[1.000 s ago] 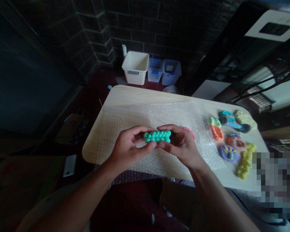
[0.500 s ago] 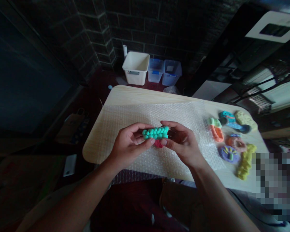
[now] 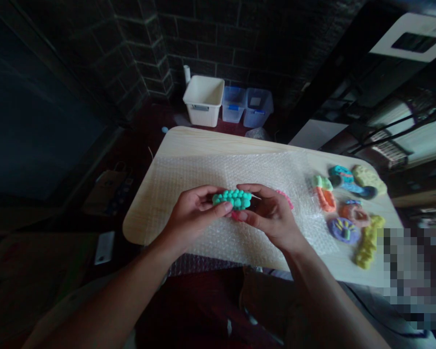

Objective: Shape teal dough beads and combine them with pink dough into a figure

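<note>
A teal piece made of rounded bumps (image 3: 236, 199) is held up between both hands above the bubble wrap (image 3: 192, 177). My left hand (image 3: 196, 213) is closed on its left end, thumb across the front. My right hand (image 3: 271, 211) grips the right side, with its index finger along the top and its thumb underneath. A thin pale strand (image 3: 255, 196) shows at the piece's right end. Something pink (image 3: 285, 198) lies partly hidden behind my right hand, and a bit of pink also shows below the teal piece.
On the right of the table (image 3: 189, 139) lie several colourful clay-like pieces, among them an orange and green one (image 3: 326, 198), a purple disc (image 3: 344, 230) and a yellow strip (image 3: 370, 242). Beyond the far edge stand a white bin (image 3: 204, 109) and two clear bluish boxes (image 3: 257, 114).
The teal piece has tipped and shifted slightly left in my hands. My right fingers moved off its right end and back towards it. The pink item behind them was briefly hidden.
</note>
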Demonstrator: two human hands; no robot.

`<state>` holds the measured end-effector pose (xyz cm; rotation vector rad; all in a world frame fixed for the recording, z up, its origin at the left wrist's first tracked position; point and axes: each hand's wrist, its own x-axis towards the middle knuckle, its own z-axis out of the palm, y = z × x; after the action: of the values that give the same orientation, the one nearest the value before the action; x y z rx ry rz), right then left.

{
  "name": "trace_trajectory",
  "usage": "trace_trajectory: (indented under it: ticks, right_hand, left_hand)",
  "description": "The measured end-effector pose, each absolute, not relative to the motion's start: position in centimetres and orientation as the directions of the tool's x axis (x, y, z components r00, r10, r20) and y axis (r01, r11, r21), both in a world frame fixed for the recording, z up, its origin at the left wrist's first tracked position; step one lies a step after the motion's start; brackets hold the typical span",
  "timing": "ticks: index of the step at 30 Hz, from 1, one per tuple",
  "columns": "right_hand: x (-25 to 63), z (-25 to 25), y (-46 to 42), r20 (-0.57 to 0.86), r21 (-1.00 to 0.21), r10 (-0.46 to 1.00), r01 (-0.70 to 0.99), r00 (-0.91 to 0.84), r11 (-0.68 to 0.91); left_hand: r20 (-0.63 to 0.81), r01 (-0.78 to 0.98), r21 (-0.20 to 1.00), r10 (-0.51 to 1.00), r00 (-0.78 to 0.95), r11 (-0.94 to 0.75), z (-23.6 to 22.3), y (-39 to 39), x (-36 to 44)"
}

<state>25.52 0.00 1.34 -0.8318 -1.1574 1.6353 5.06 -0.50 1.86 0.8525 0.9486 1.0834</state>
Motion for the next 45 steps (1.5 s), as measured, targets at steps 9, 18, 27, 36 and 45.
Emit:
trace_trajectory:
  ticks: [9, 18, 27, 36, 45]
  right_hand:
    - [25.3, 1.1, -0.1, 0.100, -0.969, 0.947, -0.244, -0.305, 0.024]
    - [25.7, 1.0, 0.0, 0.100, -0.967, 0.955, -0.253, -0.280, 0.027]
    - [25.8, 0.8, 0.0, 0.184, -0.967, 0.930, -0.229, -0.318, 0.113]
    - [25.8, 1.1, -0.1, 0.189, -0.972, 0.926, -0.196, -0.328, 0.129]
    - [25.8, 1.4, 0.0, 0.154, -0.958, 0.947, -0.276, -0.282, 0.074]
  left_hand:
    - [-0.249, -0.363, 0.875, 0.940, 0.233, 0.322, 2.2, -0.7, 5.1]
    - [-0.059, -0.175, 0.978, 0.956, 0.289, 0.113, 1.7, -0.6, 4.2]
    - [0.201, 0.001, 0.978, 0.941, 0.273, -0.209, 1.2, -0.7, 3.9]
    - [0.278, 0.073, 0.950, 0.931, 0.236, -0.302, 1.4, -0.8, 4.3]
    - [0.129, -0.120, 0.987, 0.965, 0.227, -0.103, 1.3, -0.8, 4.3]
